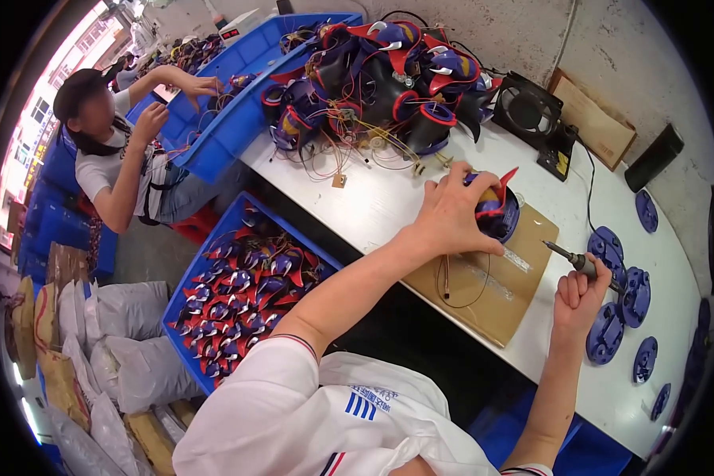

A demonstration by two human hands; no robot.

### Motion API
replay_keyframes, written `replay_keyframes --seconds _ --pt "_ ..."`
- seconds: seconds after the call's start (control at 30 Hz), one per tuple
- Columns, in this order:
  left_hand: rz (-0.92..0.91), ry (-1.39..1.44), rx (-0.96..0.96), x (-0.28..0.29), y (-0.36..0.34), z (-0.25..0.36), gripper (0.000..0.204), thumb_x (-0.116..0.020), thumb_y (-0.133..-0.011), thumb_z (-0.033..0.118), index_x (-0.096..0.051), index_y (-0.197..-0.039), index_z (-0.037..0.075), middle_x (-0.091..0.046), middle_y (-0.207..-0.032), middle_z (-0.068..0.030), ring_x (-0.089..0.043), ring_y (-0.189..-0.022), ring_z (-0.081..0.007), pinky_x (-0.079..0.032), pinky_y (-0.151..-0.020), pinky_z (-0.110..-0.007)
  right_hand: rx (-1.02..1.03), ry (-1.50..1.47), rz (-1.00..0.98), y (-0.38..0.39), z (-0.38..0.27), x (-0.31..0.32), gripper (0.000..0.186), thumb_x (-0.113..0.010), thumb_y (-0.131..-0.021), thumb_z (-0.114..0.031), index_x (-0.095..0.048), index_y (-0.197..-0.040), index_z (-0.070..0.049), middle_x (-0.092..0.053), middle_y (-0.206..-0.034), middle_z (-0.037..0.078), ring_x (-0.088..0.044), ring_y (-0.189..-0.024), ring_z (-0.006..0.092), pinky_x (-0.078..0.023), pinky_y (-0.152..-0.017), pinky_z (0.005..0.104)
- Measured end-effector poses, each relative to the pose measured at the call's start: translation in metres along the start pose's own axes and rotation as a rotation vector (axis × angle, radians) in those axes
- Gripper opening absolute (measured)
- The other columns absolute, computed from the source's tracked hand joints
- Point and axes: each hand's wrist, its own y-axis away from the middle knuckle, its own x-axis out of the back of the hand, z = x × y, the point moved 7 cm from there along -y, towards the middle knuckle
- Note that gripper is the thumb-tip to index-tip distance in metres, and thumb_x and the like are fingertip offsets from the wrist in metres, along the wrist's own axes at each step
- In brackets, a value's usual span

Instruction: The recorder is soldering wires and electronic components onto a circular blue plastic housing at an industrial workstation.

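My left hand (452, 213) is wrapped around a purple toy part (506, 224) with red pointed trim and a yellow patch, holding it over the brown cardboard sheet (531, 297). A thin wire with a small connector hangs from the part and loops across the cardboard. In my right hand (581, 295) is a soldering iron (567, 255), gripped by its handle. Its tip points toward the toy part and is apart from it. Several round purple plastic covers (605, 333) lie beside my right hand.
Red, purple and black toy parts (389, 87) with loose wires are heaped at the table's back. A small fan (523, 107) stands by the wall. Blue bins (214, 135) and a bin of toy parts (238, 293) flank the table's left. A co-worker (119, 159) sits at far left.
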Motion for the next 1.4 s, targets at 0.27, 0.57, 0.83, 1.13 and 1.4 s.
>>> replay_keyframes --seconds 0.27,0.57,0.83,1.13,1.4 --pt "-0.083 0.007 -0.041 -0.008 -0.006 -0.006 0.07 -0.084 -0.045 0.031 -0.053 -0.108 0.02 -0.047 -0.114 -0.0112 -0.05 -0.103 -0.0299 -0.042 -0.081 -0.038 0.003 0.01 0.016 -0.003 -0.001 0.002 0.019 -0.052 -0.092 -0.019 -0.06 -0.094 -0.002 -0.035 -0.047 -0.006 -0.021 -0.032 0.0028 -0.017 -0.032 0.0175" --pt "0.405 -0.164 0.027 0.075 0.065 -0.039 0.072 -0.08 -0.052 0.03 -0.05 -0.114 0.011 -0.051 -0.111 -0.0128 -0.05 -0.098 -0.0308 -0.043 -0.077 -0.043 -0.013 0.001 0.019 -0.003 0.0 0.006 0.021 -0.053 -0.091 -0.021 -0.061 -0.095 -0.002 -0.035 -0.046 -0.006 -0.021 -0.031 0.0029 -0.017 -0.031 0.0175" --pt "0.565 -0.589 0.273 0.126 0.057 -0.149 0.095 -0.081 -0.058 0.039 -0.033 -0.135 0.011 -0.035 -0.132 -0.0185 -0.037 -0.12 -0.0353 -0.031 -0.094 -0.051 -0.047 -0.015 -0.017 -0.007 0.003 0.005 0.021 -0.052 -0.091 -0.02 -0.062 -0.094 -0.001 -0.036 -0.046 -0.006 -0.021 -0.031 0.0031 -0.017 -0.031 0.0175" --pt "0.445 -0.531 0.136 0.145 0.072 -0.147 0.108 -0.084 -0.055 0.043 -0.027 -0.142 0.015 -0.02 -0.142 -0.0255 -0.024 -0.131 -0.0415 -0.024 -0.1 -0.056 -0.041 0.011 0.042 -0.002 0.006 0.002 0.021 -0.052 -0.09 -0.02 -0.062 -0.094 -0.001 -0.035 -0.046 -0.006 -0.021 -0.031 0.0034 -0.017 -0.032 0.0177" --pt "0.441 -0.613 0.307 0.107 0.068 -0.125 0.117 -0.084 -0.054 0.048 -0.021 -0.146 0.014 -0.011 -0.147 -0.0287 -0.014 -0.135 -0.0483 -0.02 -0.101 -0.064 -0.057 0.011 0.06 -0.001 0.006 0.003 0.021 -0.052 -0.09 -0.02 -0.062 -0.092 -0.002 -0.034 -0.046 -0.006 -0.02 -0.031 0.0034 -0.016 -0.032 0.0179"
